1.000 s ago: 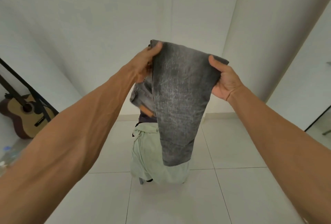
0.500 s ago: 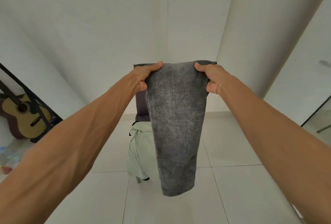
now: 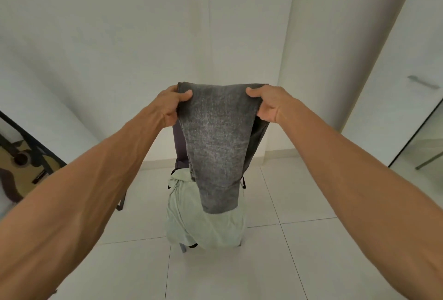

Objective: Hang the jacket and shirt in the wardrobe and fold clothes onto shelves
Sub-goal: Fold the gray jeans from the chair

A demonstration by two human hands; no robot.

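- Head view, holds: the jeans [image 3: 217,146], doubled over, are held up by their top fold in front of the chair [image 3: 179,141]. The left grip [image 3: 171,105] and right grip [image 3: 268,104] are each closed on a corner.
- Head view, change: the fold edge, tilted a second ago, has been levelled and lowered. Another fold is judged to come next; no shelf is seen.

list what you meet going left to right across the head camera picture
tan wooden acoustic guitar → left hand gripping one top corner → faded grey denim jeans → right hand gripping the other corner → slim metal door handle. The pale green garment overlaps the jeans, so it is left out.
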